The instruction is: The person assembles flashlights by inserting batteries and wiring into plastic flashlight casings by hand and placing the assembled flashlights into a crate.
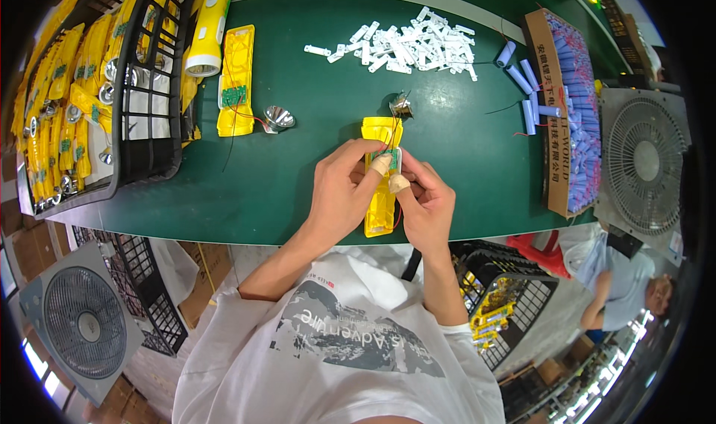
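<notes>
A yellow flashlight housing half (pixel 381 208) lies lengthwise on the green table in front of me, its hollow side up. Over its middle, my left hand (pixel 341 184) pinches a small green circuit board (pixel 393 158) with thumb and forefinger. My right hand (pixel 430 204) is closed at the board's other side, its covered thumb pressing by a white plastic edge (pixel 398 155); the fingers partly hide both. Beige covers wrap the thumb tips. A shiny reflector (pixel 400 105) sits just beyond the housing, joined by thin wires.
A second yellow housing half (pixel 237 88) with a board and wired reflector (pixel 279 118) lies left, beside a yellow flashlight (pixel 206 32). A black basket (pixel 149 152) holds more housings. White plastic pieces (pixel 418 42) are heaped at the back. Purple battery cells (pixel 529 114) lie near a cardboard box (pixel 556 126).
</notes>
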